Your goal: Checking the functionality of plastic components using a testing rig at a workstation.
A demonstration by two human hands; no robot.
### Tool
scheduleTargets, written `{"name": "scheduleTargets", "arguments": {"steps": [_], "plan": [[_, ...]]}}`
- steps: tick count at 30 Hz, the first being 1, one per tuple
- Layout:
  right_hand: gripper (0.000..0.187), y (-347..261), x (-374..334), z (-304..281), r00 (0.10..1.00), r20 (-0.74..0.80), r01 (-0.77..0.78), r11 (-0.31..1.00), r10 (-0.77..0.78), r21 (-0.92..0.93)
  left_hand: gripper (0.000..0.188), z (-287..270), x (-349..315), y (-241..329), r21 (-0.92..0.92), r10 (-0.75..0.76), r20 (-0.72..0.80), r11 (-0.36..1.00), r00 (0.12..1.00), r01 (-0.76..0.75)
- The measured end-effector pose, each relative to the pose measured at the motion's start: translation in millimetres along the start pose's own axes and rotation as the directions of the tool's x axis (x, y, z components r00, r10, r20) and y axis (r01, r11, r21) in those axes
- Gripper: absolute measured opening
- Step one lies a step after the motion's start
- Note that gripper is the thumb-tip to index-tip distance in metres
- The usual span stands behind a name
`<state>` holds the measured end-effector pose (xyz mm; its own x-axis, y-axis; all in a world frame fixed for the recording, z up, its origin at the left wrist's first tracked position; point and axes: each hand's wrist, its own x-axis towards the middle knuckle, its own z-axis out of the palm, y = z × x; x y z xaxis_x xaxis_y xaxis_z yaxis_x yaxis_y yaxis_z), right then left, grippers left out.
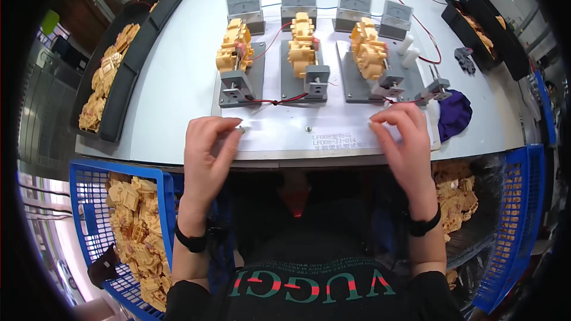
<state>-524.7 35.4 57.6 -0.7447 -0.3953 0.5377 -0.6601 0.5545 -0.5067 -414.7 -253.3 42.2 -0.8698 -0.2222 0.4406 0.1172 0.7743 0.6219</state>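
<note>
Both my hands hover over the near edge of a white board (273, 137) on the table. My left hand (208, 145) is at the board's left, thumb and index finger curved with a small gap and nothing seen between them. At the right, my right hand (405, 139) has a similar curl, thumb and index tips slightly apart and holding nothing visible. Beyond them, three yellow plastic gear housings (235, 47), (302, 47), (369, 50) sit upright on grey test stands (254, 83), (291, 86), (351, 86). A screw head (308, 128) shows between my hands.
Several meters (299, 5) stand behind the housings, joined by wires. Black trays (128, 77), (511, 47) hold yellow parts at both sides. Blue baskets (163, 202), (514, 226) of yellow parts flank me below the table edge. A purple cloth (455, 114) lies at the right.
</note>
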Motion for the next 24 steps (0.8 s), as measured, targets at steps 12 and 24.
{"name": "scheduleTargets", "arguments": {"steps": [12, 24], "plan": [[0.012, -31, 20, 60, 0.960, 0.199, 0.178, 0.979, -0.195, 0.101, 0.015, 3, 7, -8, 0.009, 0.031, 0.016, 0.999, 0.999, -0.031], [0.018, -36, 14, 57, 0.983, 0.173, 0.029, 0.987, -0.057, 0.159, 0.013, 1, 8, -8, -0.018, -0.006, 0.029, 1.000, 1.000, 0.007]]}}
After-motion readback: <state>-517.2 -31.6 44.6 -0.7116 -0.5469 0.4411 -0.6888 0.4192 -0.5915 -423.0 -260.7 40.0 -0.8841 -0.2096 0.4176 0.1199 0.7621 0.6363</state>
